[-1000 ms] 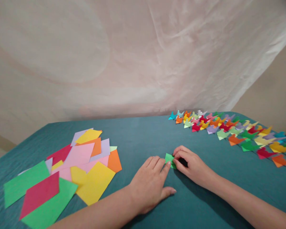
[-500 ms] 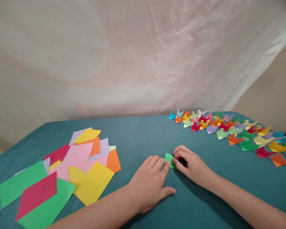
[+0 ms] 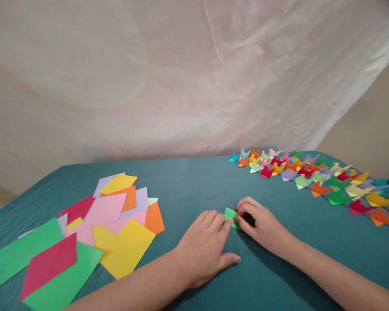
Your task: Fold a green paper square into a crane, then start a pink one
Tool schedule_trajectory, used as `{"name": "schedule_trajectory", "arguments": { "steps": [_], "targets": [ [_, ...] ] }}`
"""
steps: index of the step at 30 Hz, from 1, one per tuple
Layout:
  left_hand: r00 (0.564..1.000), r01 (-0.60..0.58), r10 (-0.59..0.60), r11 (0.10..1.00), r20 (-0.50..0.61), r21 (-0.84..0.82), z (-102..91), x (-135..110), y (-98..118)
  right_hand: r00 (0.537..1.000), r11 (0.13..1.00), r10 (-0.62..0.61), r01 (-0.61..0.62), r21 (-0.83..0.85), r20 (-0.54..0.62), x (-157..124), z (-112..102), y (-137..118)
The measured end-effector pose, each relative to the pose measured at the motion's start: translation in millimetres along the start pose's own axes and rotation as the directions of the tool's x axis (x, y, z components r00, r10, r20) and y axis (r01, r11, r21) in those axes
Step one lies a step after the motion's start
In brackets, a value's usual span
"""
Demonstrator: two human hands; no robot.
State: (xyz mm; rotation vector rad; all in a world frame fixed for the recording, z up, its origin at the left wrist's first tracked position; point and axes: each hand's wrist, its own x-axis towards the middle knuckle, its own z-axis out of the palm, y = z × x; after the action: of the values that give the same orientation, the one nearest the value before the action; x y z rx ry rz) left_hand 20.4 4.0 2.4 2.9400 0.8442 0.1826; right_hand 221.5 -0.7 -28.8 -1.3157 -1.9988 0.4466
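Note:
A small folded piece of green paper [image 3: 231, 214] lies on the table between my hands. My left hand [image 3: 207, 246] rests palm down with its fingers stretched out, the index fingertip on the paper's near left part and the thumb spread towards me. From the other side my right hand [image 3: 257, 220] pinches the paper's right edge between thumb and fingers. Its fingertips cover that edge, so the exact fold there is hidden.
Loose square sheets [image 3: 126, 246] in several colours overlap at the left. Rows of small folded paper birds [image 3: 319, 189] stand along the right side. A dark green cloth covers the table [image 3: 188, 181], and a pale curtain [image 3: 181, 86] hangs behind it.
Hardly anything differs. Both hands keep their places on the green paper, and the view has shifted very slightly.

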Motion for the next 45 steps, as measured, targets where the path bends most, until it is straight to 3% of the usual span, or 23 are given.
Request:
{"name": "schedule_trajectory", "arguments": {
  "steps": [10, 14, 19, 25, 45],
  "targets": [
    [1.000, -0.002, 0.002, 1.000, -0.005, 0.007, -0.3, 1, -1, 1.000, 0.999, 0.031, -0.031, -0.019, 0.000, -4, -3, 3],
    [1.000, -0.006, 0.006, 1.000, -0.012, 0.012, -0.9, 1, -1, 0.997, 0.996, -0.076, 0.077, -0.041, 0.005, -12, -12, 2],
    [1.000, -0.008, 0.009, 1.000, -0.017, 0.017, -0.7, 1, 0, 0.962, 0.925, -0.238, 0.266, -0.273, 0.131, -22, -22, -2],
    [1.000, -0.006, 0.006, 1.000, -0.011, 0.019, -1.9, 1, 0, 0.932, 0.840, -0.292, 0.358, -0.408, 0.215, -21, -22, -8],
    [1.000, -0.009, 0.010, 0.999, -0.009, 0.031, 0.6, 1, 0, 0.944, 0.844, -0.237, 0.317, -0.433, 0.229, -19, -20, -10]
  ]
}}
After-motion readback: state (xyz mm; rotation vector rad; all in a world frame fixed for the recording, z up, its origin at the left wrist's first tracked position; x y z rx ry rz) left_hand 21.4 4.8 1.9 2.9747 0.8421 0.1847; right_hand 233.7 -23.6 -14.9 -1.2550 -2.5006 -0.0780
